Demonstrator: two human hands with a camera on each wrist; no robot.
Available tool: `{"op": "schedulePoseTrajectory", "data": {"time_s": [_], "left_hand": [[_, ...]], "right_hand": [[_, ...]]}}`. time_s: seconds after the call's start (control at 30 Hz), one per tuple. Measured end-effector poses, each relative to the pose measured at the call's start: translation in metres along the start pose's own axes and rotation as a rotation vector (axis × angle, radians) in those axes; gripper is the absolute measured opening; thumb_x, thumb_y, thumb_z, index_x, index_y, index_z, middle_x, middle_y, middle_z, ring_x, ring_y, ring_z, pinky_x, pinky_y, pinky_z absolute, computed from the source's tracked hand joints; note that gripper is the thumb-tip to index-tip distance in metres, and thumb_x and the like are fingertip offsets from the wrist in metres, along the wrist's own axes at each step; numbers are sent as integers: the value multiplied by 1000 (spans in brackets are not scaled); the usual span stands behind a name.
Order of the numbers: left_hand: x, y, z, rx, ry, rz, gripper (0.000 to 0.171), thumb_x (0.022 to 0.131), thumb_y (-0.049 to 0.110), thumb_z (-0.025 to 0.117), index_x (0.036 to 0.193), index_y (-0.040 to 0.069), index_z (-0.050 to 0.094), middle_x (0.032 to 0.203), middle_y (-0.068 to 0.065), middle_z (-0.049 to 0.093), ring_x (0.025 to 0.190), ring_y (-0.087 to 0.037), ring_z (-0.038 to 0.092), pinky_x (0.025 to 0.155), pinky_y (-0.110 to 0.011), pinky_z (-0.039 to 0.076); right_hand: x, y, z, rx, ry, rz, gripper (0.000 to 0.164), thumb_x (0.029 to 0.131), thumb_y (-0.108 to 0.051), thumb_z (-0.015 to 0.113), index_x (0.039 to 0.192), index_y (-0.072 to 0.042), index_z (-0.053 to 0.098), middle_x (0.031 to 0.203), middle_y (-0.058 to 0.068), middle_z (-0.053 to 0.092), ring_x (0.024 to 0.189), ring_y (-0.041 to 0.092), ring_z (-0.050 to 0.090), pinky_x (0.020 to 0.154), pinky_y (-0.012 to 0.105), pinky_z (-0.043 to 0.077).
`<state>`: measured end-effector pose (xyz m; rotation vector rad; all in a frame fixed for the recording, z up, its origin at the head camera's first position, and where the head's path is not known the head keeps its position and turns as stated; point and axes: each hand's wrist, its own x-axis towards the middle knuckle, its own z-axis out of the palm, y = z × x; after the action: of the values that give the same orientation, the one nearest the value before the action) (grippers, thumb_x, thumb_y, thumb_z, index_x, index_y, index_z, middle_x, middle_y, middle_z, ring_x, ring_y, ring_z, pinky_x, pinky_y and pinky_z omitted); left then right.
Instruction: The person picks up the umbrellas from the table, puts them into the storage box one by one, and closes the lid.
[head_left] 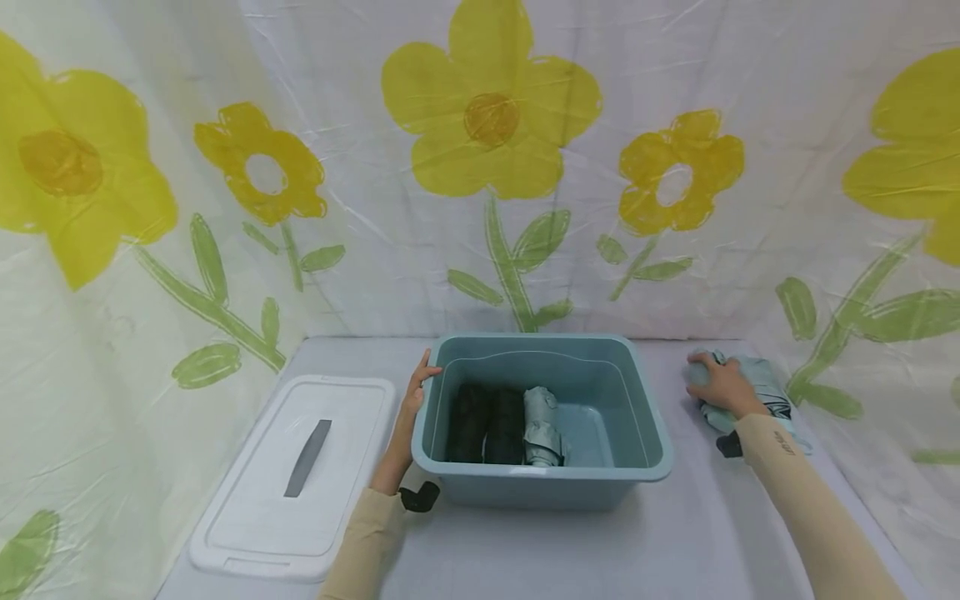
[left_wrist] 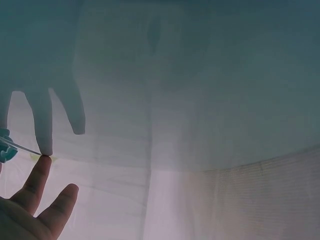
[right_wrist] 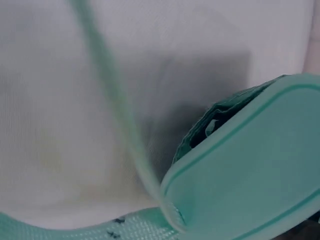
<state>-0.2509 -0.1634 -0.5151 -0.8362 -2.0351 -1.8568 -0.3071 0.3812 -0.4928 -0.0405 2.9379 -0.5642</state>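
A blue-green plastic bin [head_left: 540, 492] stands in the middle of the table. Inside lie two dark rolled bundles [head_left: 487, 423] and, to their right, a light teal rolled bundle [head_left: 542, 421]. My left hand [head_left: 415, 396] touches the bin's left side with fingers spread and straight, as the left wrist view also shows its fingers [left_wrist: 37, 182] against the glossy wall. At the far right, my right hand [head_left: 723, 387] grips a light teal folded umbrella [head_left: 761, 375]. Close up in the right wrist view are a smooth teal handle [right_wrist: 250, 160] and a thin cord [right_wrist: 117, 107].
A white lid [head_left: 255, 500] with a grey handle [head_left: 307, 458] lies flat left of the bin. The pale tabletop [head_left: 525, 558] ends at a flower-printed curtain [head_left: 360, 275] behind and on both sides.
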Motion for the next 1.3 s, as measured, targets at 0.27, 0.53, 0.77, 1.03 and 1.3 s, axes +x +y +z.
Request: {"op": "schedulePoseTrajectory", "data": {"time_s": [0.27, 0.53, 0.77, 1.03, 1.3], "left_hand": [[-2, 72, 14, -21, 16, -116, 39, 97, -1, 14, 130, -13, 32, 154, -21, 2, 141, -39, 3, 105, -62, 9], [-1, 73, 15, -34, 14, -120, 38, 96, 0, 14, 127, -15, 31, 154, -22, 2, 140, -39, 1, 105, -62, 9], [-1, 74, 16, -46, 10, -133, 40, 97, 2, 13, 128, -16, 29, 154, -20, 1, 141, -38, 0, 106, -61, 8], [0, 74, 16, -48, 14, -126, 40, 96, 0, 13, 129, -17, 30, 154, -20, 1, 141, -38, 1, 106, -61, 8], [-1, 74, 15, -58, 12, -140, 41, 96, 1, 12, 130, -15, 30, 155, -19, 0, 141, -37, -2, 106, -61, 7]], "right_hand": [[1, -11, 1, 92, 95, 28, 64, 88, -37, 55, 136, -4, 31, 119, 46, 29, 95, 53, 42, 71, 61, 41], [-5, -21, -1, 171, 139, 29, 59, 91, -36, 49, 137, -5, 30, 122, 45, 30, 100, 51, 39, 74, 60, 38], [-6, -29, -4, 168, 122, 5, 55, 94, -30, 43, 139, -3, 28, 120, 44, 33, 97, 48, 40, 70, 55, 40], [-1, -35, -9, 175, 89, -32, 50, 94, -27, 38, 138, -3, 32, 127, 40, 33, 100, 47, 37, 73, 55, 39], [-1, -44, -13, 172, 128, -108, 47, 93, -25, 46, 133, -2, 38, 129, 40, 36, 109, 54, 37, 85, 64, 33]]}}
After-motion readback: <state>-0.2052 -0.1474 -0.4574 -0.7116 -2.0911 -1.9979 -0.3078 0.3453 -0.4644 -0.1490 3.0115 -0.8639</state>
